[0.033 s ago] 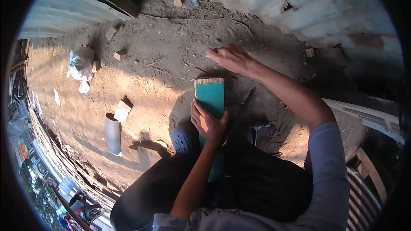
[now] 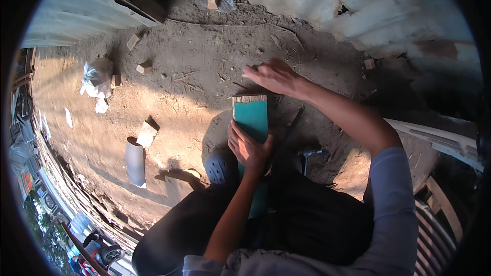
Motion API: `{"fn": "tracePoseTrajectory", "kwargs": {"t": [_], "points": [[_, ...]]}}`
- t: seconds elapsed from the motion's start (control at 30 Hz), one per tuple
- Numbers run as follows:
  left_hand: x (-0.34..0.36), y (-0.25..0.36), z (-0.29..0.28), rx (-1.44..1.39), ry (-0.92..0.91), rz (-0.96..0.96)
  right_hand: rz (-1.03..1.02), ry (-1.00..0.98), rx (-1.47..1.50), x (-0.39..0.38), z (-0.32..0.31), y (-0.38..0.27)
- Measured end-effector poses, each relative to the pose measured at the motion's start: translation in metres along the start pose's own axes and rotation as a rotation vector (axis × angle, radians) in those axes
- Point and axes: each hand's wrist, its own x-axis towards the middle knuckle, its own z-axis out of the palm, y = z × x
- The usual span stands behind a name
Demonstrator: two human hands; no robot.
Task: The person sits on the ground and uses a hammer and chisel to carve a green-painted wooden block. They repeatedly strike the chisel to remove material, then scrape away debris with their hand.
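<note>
Between my knees lies a long wooden block (image 2: 251, 115) with a teal painted face and a rough, splintered bare far end. My left hand (image 2: 249, 145) grips it across the top, fingers along its left side and thumb on the right. Just beyond the far end, slightly right, my right hand (image 2: 273, 75) is raised with its fingers curled in. Whether anything small sits in those fingers is too blurred to make out. The near part of the block is partly covered by my left wrist and clothing.
A metal tool with a T-shaped head (image 2: 308, 154) and a dark thin strip (image 2: 296, 116) lie to the right. Leftward are a cut wood block (image 2: 147, 134), a curved grey piece (image 2: 135, 162) and a white plastic bag (image 2: 97, 77). Metal sheeting (image 2: 378, 7) borders the far side.
My right hand has dropped slightly nearer the block's far end. My left hand keeps its hold and the block stays in place.
</note>
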Motion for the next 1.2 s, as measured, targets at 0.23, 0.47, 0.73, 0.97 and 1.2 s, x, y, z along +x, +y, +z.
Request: {"fn": "tracePoseTrajectory", "kwargs": {"t": [0.23,0.47,0.73,0.97,1.2], "points": [[-0.005,0.001,-0.003,0.012,-0.035,-0.027,0.221,0.151,-0.101,0.005,-0.012,0.051],[-0.003,-0.001,0.000,0.038,-0.020,-0.018,0.078,0.088,0.026,0.011,-0.005,0.020],[-0.005,-0.005,0.003,0.032,0.001,-0.009,0.201,0.090,0.002,0.030,-0.027,0.023],[0.000,0.001,-0.003,-0.009,-0.022,-0.051,0.240,0.287,0.057,0.040,-0.030,0.029],[-0.001,-0.003,0.000,0.010,-0.043,-0.041,0.269,0.057,0.019,0.029,0.000,0.006]]}}
